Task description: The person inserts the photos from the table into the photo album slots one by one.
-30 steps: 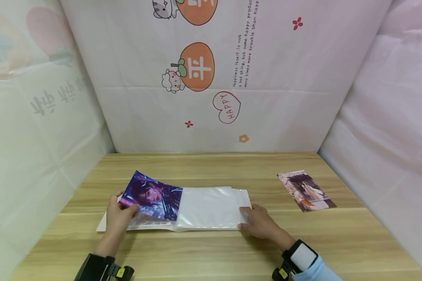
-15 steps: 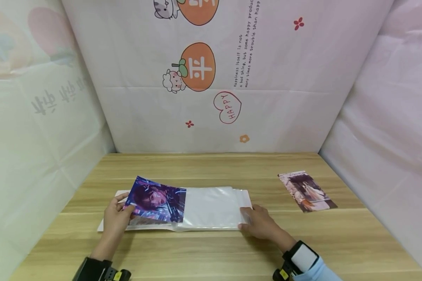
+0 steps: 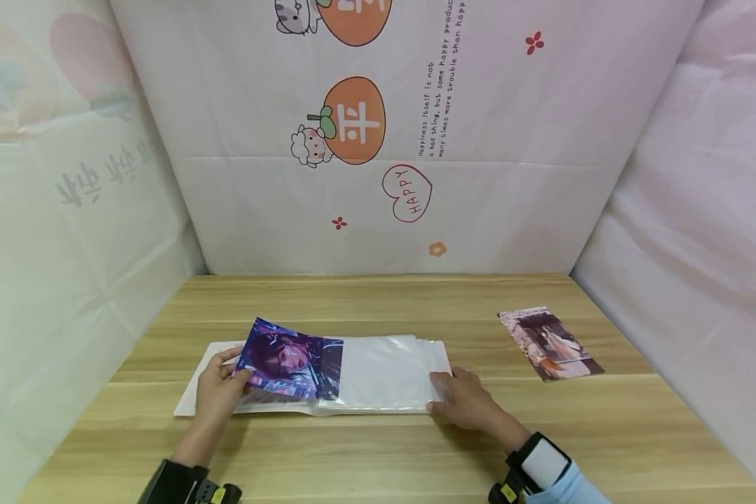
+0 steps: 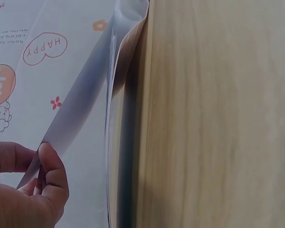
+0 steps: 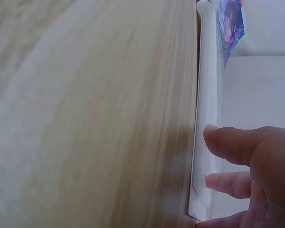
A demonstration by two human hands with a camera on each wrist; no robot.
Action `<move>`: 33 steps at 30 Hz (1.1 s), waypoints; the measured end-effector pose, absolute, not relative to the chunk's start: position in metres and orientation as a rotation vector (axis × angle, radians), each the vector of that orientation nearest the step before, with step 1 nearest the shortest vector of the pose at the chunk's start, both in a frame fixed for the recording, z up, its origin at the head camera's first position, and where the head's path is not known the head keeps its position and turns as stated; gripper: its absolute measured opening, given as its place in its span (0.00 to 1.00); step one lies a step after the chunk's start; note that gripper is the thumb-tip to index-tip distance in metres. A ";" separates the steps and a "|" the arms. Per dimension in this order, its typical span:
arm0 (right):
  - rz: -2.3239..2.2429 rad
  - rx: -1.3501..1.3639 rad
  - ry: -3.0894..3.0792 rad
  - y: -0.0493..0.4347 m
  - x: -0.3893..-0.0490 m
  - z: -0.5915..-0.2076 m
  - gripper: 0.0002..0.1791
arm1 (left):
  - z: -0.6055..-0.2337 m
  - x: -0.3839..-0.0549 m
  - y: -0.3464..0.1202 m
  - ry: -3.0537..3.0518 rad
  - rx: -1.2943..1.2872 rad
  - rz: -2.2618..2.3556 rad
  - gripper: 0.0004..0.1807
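Observation:
My left hand (image 3: 217, 385) pinches the left end of a blue and purple portrait photo (image 3: 280, 357), thumb on top. In the left wrist view the photo bends upward from the fingers. Its right end looks dulled under the clear plastic sleeve of an open photo album (image 3: 384, 371); the left end is tilted above the album's left page. At the album's right edge, my right hand (image 3: 469, 399) rests its thumb and fingertips on the sleeve pages. The right wrist view shows this thumb (image 5: 228, 142) and finger touching the white page edge, fairly straight.
A second photo (image 3: 551, 343), with pinkish and brown tones, lies flat on the wooden table (image 3: 378, 455) to the right. Printed white cloth (image 3: 491, 210) hangs at the back, with more cloth along both sides.
My left hand has moved the photo to the right and slightly down, its right end going farther over the right page. My right hand and the album have stayed put.

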State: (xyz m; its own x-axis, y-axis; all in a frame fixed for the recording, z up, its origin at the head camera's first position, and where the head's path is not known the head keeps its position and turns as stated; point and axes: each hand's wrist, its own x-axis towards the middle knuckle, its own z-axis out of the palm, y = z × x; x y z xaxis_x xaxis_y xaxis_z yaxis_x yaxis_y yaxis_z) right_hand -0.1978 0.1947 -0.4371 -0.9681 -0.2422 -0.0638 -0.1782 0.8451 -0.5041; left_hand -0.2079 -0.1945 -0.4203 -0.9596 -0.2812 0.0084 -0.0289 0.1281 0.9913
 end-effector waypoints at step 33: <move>-0.748 -0.331 2.900 0.194 -0.196 -0.437 0.30 | -0.428 -0.212 -0.172 -2.287 0.261 -2.044 0.24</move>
